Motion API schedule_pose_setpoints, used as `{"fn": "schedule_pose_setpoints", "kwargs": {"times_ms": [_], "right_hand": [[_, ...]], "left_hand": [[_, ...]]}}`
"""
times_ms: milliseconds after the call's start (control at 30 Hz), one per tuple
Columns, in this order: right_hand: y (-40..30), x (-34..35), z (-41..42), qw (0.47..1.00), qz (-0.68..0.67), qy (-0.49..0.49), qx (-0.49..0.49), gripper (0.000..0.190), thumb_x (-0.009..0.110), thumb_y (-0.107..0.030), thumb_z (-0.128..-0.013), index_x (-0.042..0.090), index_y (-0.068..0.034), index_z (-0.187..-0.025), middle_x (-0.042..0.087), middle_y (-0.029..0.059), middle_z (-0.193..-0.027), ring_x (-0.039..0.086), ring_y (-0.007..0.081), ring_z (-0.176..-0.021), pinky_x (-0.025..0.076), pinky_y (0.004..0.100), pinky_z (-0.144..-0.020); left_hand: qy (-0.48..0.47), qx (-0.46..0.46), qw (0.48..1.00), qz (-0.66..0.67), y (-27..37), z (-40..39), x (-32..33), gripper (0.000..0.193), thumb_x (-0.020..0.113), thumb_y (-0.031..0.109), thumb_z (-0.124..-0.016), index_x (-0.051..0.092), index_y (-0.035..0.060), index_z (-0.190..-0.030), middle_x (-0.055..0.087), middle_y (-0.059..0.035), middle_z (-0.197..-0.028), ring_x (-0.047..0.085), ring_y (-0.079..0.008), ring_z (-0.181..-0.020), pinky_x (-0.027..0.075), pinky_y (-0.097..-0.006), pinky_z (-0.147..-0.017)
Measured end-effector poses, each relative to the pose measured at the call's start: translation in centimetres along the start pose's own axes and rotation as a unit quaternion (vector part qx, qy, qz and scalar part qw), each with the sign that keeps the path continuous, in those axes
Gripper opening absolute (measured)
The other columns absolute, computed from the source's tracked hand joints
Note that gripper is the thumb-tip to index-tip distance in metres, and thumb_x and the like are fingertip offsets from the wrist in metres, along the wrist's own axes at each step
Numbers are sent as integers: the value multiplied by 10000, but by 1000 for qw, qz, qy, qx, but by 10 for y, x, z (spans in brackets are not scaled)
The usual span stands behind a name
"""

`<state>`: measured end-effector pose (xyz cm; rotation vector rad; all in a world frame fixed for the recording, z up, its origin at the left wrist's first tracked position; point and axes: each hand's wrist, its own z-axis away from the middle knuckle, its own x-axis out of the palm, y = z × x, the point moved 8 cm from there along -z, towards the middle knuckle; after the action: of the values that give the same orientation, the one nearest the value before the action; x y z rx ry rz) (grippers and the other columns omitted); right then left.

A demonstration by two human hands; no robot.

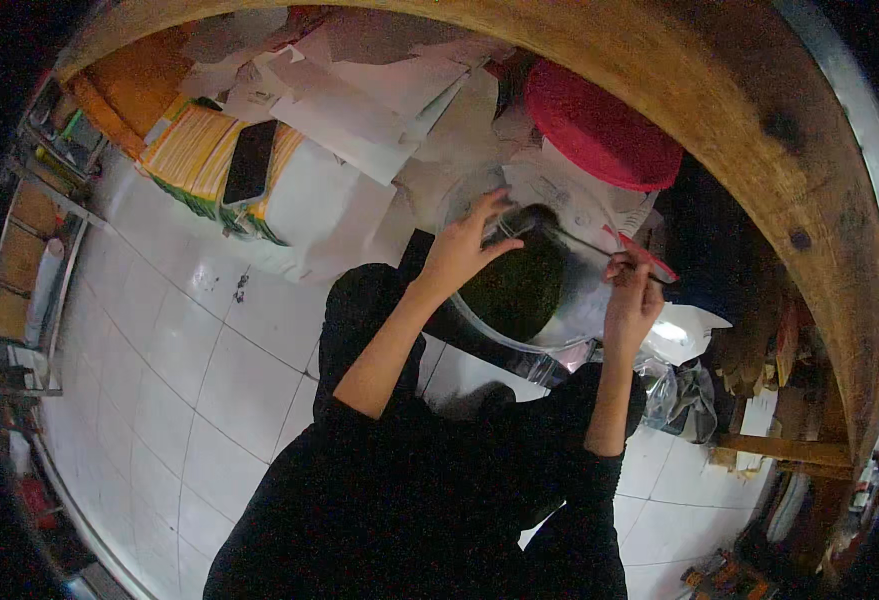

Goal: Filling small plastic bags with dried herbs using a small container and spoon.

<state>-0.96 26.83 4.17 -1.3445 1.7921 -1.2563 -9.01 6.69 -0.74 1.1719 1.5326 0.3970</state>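
In front of me stands a wide clear plastic tub (593, 300) with dark, loose, fine-grained material (518, 289) heaped inside. My left hand (469, 244) is over the tub, its thumb and fingers curved around a small clear container (513, 223), blurred and hard to make out. In my right hand (634, 289), above the tub's right side, is the thin handle of a long spoon (585, 244). The spoon's head, at the small container, is blurred against a dark clump (537, 217). A red-edged strip (653, 259) shows beside my right fingers; whether I hold it is unclear.
A black phone (252, 161) lies on a bundle of yellow-and-white packets (191, 157) at left. Loose papers (364, 97) and a round red lid (597, 124) are beyond the tub. A curved wooden edge (792, 172) borders the right. Clear plastic bags (672, 394) lie near my right arm.
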Motion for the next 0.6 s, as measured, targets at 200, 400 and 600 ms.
{"fn": "schedule_pose_setpoints", "kwargs": {"times_ms": [200, 400, 600], "right_hand": [[5, -11, -2, 962, 272, 19, -18, 293, 427, -231, -881, 604, -5, -821, 579, 46, -648, 462, 127, -532, 351, 247, -524], [116, 44, 47, 810, 360, -444, 131, 283, 567, -148, -759, 574, -38, -1019, 620, 113, -821, 575, 167, -760, 440, 293, -701], [72, 74, 28, 861, 299, -404, 74, 414, 650, -223, -724, 540, 3, -1053, 607, 134, -908, 565, 181, -853, 431, 297, -791]], "left_hand": [[123, 54, 983, 122, 5, -4, -22, 488, 668, 229, -714, 415, 39, -1085, 544, -97, -1073, 551, -173, -947, 439, -278, -738], [60, 2, 961, 269, -8, -4, -18, 320, 616, 168, -762, 497, 17, -1017, 579, -62, -1023, 520, -102, -921, 401, -240, -777], [-128, -19, 906, 403, 22, 3, -5, 267, 445, 153, -871, 483, 20, -1100, 574, -34, -1027, 523, -64, -727, 405, -188, -628]]}}
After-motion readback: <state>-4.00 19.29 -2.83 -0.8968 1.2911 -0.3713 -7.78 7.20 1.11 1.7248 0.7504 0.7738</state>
